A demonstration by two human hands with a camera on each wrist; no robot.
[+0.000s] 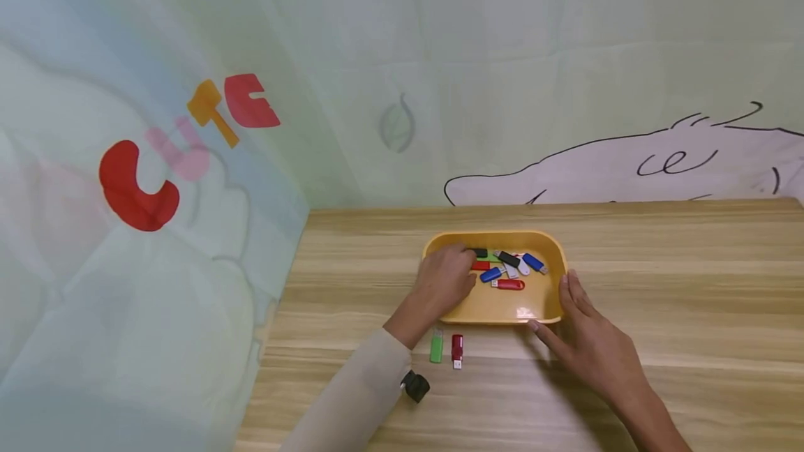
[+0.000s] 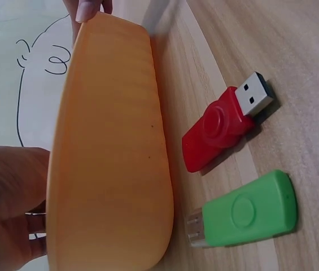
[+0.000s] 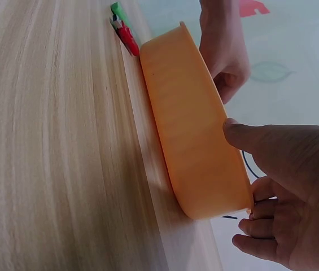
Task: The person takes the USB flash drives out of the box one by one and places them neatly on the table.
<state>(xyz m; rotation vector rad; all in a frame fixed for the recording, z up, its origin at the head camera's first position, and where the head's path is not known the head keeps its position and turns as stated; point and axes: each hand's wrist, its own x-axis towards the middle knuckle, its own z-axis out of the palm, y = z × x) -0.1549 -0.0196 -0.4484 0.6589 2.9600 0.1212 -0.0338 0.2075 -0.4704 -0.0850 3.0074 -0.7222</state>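
A yellow plastic tray point(image 1: 490, 312) sits on the table with several USB flash drives inside. My left hand point(image 1: 444, 274) reaches over its left side, fingers bent down by a black flash drive point(image 1: 480, 253) and a red flash drive point(image 1: 480, 266); the fingertips are hidden, so I cannot tell whether they pinch one. At the near right corner, my right hand point(image 1: 593, 344) holds the tray, thumb at the front rim, fingers along the right side. In front of the tray lie a green flash drive point(image 2: 249, 210) and a dark red flash drive point(image 2: 218, 127).
In the tray are also blue flash drives point(image 1: 534, 263), another red flash drive point(image 1: 510, 284), and white and black ones. The wooden table point(image 1: 691, 284) ends at a printed cloth wall point(image 1: 534, 75) behind and on the left. A black device point(image 1: 416, 386) is at the left sleeve.
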